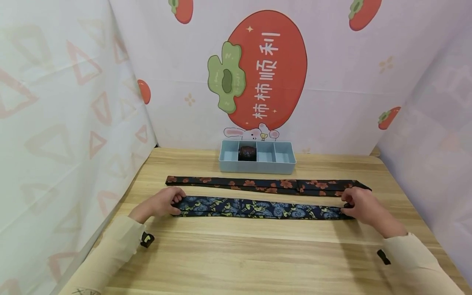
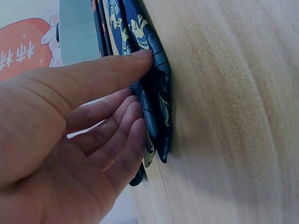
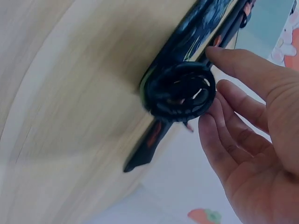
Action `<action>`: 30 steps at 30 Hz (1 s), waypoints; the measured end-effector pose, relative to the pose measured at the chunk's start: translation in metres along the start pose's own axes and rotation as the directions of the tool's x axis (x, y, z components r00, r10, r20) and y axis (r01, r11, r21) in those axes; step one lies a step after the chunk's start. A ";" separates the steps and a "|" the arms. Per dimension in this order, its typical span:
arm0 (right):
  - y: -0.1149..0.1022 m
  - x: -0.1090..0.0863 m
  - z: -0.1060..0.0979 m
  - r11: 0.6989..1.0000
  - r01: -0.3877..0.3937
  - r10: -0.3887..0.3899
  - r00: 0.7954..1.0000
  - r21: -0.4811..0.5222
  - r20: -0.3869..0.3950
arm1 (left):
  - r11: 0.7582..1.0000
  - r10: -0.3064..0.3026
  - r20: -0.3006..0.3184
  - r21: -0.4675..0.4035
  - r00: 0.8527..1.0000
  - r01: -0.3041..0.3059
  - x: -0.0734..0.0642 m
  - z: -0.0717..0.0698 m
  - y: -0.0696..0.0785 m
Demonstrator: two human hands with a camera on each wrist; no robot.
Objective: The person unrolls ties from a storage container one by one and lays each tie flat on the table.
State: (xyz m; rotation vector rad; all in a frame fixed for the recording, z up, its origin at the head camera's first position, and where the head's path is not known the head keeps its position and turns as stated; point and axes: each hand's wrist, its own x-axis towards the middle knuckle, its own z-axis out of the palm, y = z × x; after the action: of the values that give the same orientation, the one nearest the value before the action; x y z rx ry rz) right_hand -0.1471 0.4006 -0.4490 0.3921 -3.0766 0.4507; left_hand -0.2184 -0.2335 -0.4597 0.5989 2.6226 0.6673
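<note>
A folded dark blue necktie (image 1: 258,208) with blue flowers and yellow figures lies lengthwise across the wooden table. My left hand (image 1: 164,201) holds its left end, thumb (image 2: 135,63) over the cloth and fingers along the far edge. At the other end, my right hand (image 1: 365,207) has thumb and fingertips around a small coil (image 3: 180,91) of the tie, standing on edge. Just behind lies a second folded necktie (image 1: 254,184), black with reddish-orange flowers, its right end passing behind my right hand.
A light blue tray (image 1: 258,167) with several compartments stands at the back of the table (image 1: 239,254). One compartment contains a dark, rounded, patterned bundle (image 1: 247,153). Printed cloth walls (image 1: 177,119) close in the back and sides.
</note>
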 end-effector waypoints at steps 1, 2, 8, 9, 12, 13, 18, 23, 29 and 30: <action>0.003 -0.001 -0.002 1.000 -0.008 0.008 1.000 0.003 -0.003 | 1.000 0.000 -0.001 0.002 1.000 0.000 0.000 0.000 0.000; 0.007 -0.002 -0.003 1.000 -0.016 0.016 1.000 0.001 -0.004 | 1.000 0.001 -0.002 0.006 1.000 -0.001 -0.001 -0.001 -0.001; 0.024 -0.009 -0.014 0.998 -0.067 0.067 0.998 0.012 -0.006 | 1.000 -0.014 -0.014 0.021 1.000 0.014 -0.004 -0.005 -0.007; 0.026 -0.010 -0.014 0.997 -0.075 0.075 0.997 0.014 -0.004 | 1.000 -0.021 -0.014 0.020 1.000 0.021 -0.005 -0.006 -0.008; 0.031 -0.011 -0.015 0.995 -0.095 0.095 0.995 0.020 0.011 | 0.999 -0.037 -0.011 0.022 0.999 0.037 -0.006 -0.007 -0.009; 0.032 -0.011 -0.015 0.995 -0.098 0.098 0.995 0.026 0.018 | 0.999 -0.040 -0.010 0.020 0.999 0.040 -0.006 -0.007 -0.009; 0.027 -0.011 -0.016 0.994 -0.110 0.109 0.994 0.025 0.029 | 0.999 -0.032 -0.010 0.023 0.999 0.032 -0.007 -0.008 -0.008; 0.014 -0.006 -0.014 0.998 -0.064 0.065 0.997 -0.017 0.036 | 0.999 -0.043 -0.008 0.021 0.999 0.043 -0.007 -0.008 -0.008; 0.013 -0.004 -0.007 0.998 -0.050 0.050 0.999 -0.030 0.015 | 0.999 -0.044 -0.003 0.008 0.999 0.044 -0.007 -0.008 -0.010; 0.015 -0.004 -0.008 0.998 -0.060 0.060 0.998 -0.021 0.014 | 0.999 -0.041 -0.003 0.008 0.999 0.041 -0.006 -0.008 -0.011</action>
State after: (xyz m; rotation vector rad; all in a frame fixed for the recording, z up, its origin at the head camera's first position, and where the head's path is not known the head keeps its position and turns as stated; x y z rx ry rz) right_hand -0.1471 0.4182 -0.4457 0.3048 -3.1115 0.4190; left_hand -0.2198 -0.2481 -0.4573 0.5448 2.6341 0.6460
